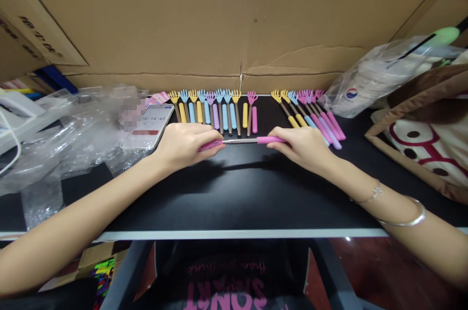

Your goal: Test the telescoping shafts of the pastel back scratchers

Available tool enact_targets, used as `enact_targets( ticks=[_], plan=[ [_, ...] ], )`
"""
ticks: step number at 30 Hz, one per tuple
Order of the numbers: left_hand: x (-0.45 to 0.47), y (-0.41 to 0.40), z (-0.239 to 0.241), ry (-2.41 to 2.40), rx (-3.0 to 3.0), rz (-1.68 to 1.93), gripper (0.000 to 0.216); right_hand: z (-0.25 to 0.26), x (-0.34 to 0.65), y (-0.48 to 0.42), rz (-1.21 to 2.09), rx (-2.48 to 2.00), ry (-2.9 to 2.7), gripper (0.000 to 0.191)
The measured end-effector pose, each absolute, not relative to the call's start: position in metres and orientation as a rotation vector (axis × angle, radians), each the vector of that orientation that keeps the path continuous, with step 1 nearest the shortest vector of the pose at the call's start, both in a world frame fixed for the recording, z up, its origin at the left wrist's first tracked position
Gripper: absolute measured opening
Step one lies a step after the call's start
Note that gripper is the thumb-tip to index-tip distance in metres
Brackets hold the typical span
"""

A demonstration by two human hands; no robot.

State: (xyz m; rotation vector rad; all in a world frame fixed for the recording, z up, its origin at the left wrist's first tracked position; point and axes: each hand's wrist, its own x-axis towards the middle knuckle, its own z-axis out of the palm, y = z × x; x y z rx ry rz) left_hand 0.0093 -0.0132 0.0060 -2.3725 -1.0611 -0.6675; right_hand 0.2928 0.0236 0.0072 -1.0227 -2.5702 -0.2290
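Both hands holding pink back scratcher level above black worktop. Left hand grip closing round claw end; right hand grip pinching pink handle. Judgement: working along straight axis, avoiding bending thin metal shaft, staying clear of sorted row.

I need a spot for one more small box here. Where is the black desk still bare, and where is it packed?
Bare: the black desk from its front edge to the left hand and right hand, which hold a pink back scratcher. A narrow gap splits the left scratcher row from the right row. Crowded: plastic wrap and phone left, bags right.
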Motion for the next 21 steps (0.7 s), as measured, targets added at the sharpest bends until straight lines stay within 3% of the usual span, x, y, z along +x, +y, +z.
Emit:
enact_targets(
  ticks=[21],
  plan=[
    [0.0091,-0.0128,0.0093,-1.128,-2.328,-0.649,0.028,0.0100,0.2880,0.0185,-0.064,-1.158,-2.517,0.030]
  ],
)
